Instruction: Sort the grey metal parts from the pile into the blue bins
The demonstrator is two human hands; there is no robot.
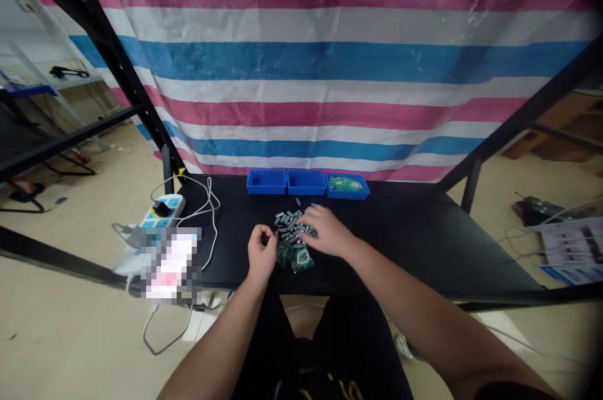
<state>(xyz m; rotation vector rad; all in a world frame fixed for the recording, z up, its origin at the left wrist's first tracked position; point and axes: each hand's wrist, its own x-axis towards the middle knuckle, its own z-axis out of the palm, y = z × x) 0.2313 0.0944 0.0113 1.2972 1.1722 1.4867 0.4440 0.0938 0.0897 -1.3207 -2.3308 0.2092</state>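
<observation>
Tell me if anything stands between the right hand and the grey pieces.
Nothing visible does: the right hand reaches over the right side of the pile of grey pieces. The green packets lie at the pile's near edge, not in between.

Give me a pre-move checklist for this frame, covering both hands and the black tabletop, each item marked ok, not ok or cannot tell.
1. Right hand at the pile of small grey oblong pieces: ok, thumb and fingers apart over it.
2. Left hand grip: cannot tell; fingers curled, anything held is hidden.
3. Pieces all gathered: not ok; one loose grey piece lies toward the trays.
4. Clear plastic packets with green contents within reach: ok, beside the left hand.
5. Three blue rectangular plastic trays upright: ok, in a row.
6. Thin white cable away from the hands: ok, left of both.
</observation>
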